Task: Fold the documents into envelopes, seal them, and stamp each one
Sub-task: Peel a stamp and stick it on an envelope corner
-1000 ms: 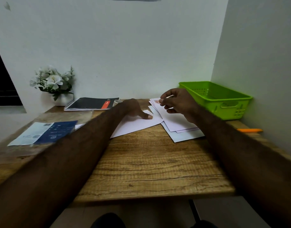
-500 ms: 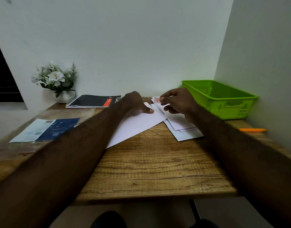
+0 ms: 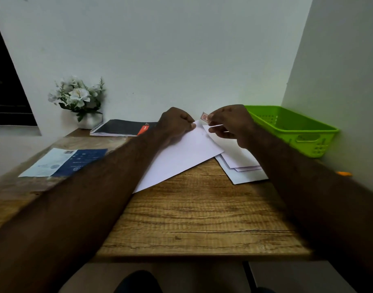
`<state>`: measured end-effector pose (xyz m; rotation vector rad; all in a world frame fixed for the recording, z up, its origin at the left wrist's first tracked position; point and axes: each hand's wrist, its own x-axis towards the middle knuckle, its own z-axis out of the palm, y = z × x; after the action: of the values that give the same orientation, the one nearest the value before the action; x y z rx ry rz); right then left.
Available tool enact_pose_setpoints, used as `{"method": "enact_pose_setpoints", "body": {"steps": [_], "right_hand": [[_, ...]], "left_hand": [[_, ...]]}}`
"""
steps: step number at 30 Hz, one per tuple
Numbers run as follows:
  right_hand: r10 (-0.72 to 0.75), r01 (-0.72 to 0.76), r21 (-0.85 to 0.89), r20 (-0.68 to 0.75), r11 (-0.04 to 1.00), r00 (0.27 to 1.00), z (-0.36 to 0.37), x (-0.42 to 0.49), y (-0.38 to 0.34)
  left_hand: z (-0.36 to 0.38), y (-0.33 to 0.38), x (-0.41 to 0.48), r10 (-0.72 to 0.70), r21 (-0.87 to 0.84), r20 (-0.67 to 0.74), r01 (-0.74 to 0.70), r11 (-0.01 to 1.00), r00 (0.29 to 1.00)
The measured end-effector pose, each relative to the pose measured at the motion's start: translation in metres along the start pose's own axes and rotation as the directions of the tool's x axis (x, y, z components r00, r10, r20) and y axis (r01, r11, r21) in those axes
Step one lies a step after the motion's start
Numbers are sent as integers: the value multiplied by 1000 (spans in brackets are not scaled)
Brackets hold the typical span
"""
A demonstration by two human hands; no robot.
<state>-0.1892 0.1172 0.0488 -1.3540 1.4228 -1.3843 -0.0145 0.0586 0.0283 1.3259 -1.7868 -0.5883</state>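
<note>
Right fingers [image 3: 213, 117] pinching stamp [image 3: 204, 116], left fingers [image 3: 186, 122] seemingly gripping envelope [image 3: 181, 153], green basket [image 3: 308, 144] beside.

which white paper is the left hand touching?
The large angled sheet: the left hand grips its far corner. The smaller stack lies right of it, under the right hand pinching a stamp.

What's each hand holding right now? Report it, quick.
Left hand: curled on the white sheet at its far corner, apparently pinching it.
Right hand: pinches a stamp.

Two hands [image 3: 177, 121] [image 3: 230, 123], one stamp [image 3: 204, 116], one basket [image 3: 287, 133], perhaps four envelopes [image 3: 181, 153].
</note>
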Motion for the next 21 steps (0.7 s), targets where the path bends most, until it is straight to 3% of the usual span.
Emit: {"method": "enact_pose_setpoints", "body": {"steps": [6,21], "right_hand": [[-22,21,-20,-75,1000,997,19,3,16],[-17,7,-75,-143,997,990,25,3,25]], "left_hand": [[2,-3,5,69,54,16,-70,996,997],[0,1,-1,-15,6,-36,15,1000,999]]}}
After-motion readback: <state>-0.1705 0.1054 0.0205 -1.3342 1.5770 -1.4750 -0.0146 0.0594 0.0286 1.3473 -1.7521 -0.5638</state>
